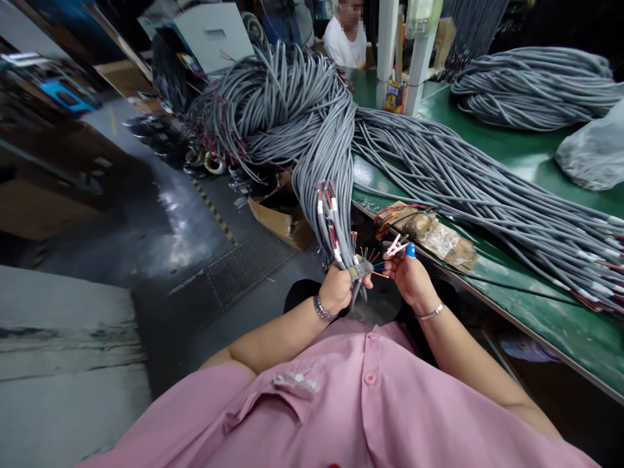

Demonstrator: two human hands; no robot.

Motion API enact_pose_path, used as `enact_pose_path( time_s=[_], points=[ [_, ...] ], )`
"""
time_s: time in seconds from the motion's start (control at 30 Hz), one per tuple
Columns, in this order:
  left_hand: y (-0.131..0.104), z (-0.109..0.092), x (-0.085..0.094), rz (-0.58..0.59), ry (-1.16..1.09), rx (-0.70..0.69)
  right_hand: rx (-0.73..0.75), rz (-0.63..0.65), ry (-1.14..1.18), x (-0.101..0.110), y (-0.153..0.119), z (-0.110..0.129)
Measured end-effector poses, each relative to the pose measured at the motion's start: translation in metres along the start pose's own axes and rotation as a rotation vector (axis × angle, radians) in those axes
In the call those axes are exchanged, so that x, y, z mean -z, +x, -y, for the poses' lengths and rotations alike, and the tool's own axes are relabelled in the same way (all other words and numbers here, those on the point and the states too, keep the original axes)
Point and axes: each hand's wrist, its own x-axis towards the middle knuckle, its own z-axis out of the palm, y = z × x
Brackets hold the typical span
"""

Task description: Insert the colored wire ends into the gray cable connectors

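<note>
My left hand (336, 289) is wrapped round the end of a grey cable (353, 244), and a grey covering (361, 270) shows on one digit. Thin coloured wires (376, 266) fan out of that end toward my right hand (412, 279). Its fingertips pinch at the wire tips, and one finger wears a blue cover (411, 250). A small pink clip-like tool (396, 246) shows right at these fingers; whether it is held or lies behind them I cannot tell. More cable ends with white bands and bared wires (333, 221) hang just beyond my left hand.
A big heap of grey cables (292, 97) drapes over the edge of the green table (526, 156). Cables also run right along it, beside a tape-wrapped block (439, 237). An open cardboard box (280, 218) sits below. A person in white (344, 42) is at the back.
</note>
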Motion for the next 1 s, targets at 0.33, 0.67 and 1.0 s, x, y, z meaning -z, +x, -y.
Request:
enact_pose_path(
  time_s=[0.33, 0.67, 1.0],
  points=[
    [0.008, -0.003, -0.004, 0.132, 0.056, 0.074, -0.008, -0.060, 0.138, -0.015, 0.004, 0.009],
    [0.009, -0.003, -0.013, 0.161, 0.156, 0.086, -0.022, -0.047, 0.286, -0.021, 0.005, 0.009],
    [0.005, -0.001, -0.006, 0.157, 0.131, 0.083, -0.060, 0.022, 0.303, -0.016, 0.002, 0.009]
  ],
)
